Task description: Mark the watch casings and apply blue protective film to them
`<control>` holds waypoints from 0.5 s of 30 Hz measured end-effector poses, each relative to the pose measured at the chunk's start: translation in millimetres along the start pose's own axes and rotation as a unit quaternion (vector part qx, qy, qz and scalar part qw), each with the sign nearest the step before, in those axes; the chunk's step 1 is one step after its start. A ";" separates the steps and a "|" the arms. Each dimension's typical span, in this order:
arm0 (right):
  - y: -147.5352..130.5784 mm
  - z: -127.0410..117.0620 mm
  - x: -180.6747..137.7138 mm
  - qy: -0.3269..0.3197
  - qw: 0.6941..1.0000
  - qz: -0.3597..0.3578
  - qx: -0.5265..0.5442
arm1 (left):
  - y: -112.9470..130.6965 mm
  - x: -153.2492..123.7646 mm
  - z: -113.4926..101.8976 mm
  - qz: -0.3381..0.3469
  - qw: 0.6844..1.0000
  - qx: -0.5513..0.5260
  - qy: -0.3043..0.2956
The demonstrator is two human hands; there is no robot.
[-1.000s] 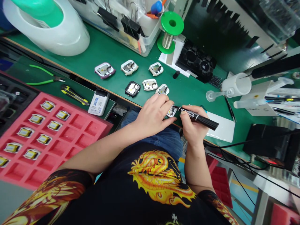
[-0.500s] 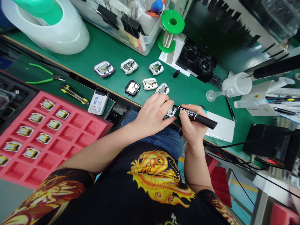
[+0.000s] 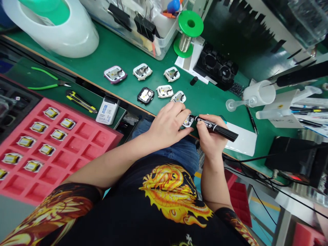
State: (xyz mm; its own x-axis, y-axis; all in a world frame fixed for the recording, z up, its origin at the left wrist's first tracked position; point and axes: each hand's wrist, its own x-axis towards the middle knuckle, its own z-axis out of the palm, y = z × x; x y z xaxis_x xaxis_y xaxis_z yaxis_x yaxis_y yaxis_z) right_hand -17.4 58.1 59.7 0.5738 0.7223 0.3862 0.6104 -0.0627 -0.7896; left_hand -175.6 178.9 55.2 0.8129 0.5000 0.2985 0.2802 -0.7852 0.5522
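Left hand (image 3: 166, 124): palm down, fingers bent, tips pressing on a small white case (image 3: 189, 121) and pinning it flat. Right hand (image 3: 211, 136): closed around a black marker (image 3: 216, 128), thumb and forefinger pinched near the nib end, with the barrel running off to the right of the case. The nib sits at the case's right edge. It looks to be touching, but the fingers crowd the spot and I cannot be sure.

The case lies on the green mat (image 3: 123, 51), at the mat's near edge, just beyond the person's lap.

Beyond the case and to its left are six loose cases (image 3: 164, 91), each apart from the others. One is just past the left fingertips. The black-rimmed case (image 3: 145, 95) is farther left, and the purple-rimmed case (image 3: 115, 73) is farthest left.

Well beyond the case stands a green spool (image 3: 189, 32), upright, with a black holder (image 3: 215, 66) near it. Just right of the case, a white sheet (image 3: 243, 138) lies under the marker's barrel.

Far left of the case, below mat level, a red tray (image 3: 84, 136) holds yellow cells (image 3: 39, 127) in some of its pockets. Green pliers (image 3: 48, 82) and a knife (image 3: 81, 102) lie between the tray and the mat.
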 end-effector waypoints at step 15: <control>0.1 0.8 1.0 0.011 1.000 -0.015 -0.005 | -0.6 0.2 -0.4 0.005 1.000 0.004 0.004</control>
State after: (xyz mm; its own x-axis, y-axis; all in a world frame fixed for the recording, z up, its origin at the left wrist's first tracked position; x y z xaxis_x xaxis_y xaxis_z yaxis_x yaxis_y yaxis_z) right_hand -17.2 59.3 59.6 0.5669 0.7085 0.4204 0.6334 -0.0485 -0.7723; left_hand -175.8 179.6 55.3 0.8120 0.4948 0.3096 0.2767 -0.7934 0.5422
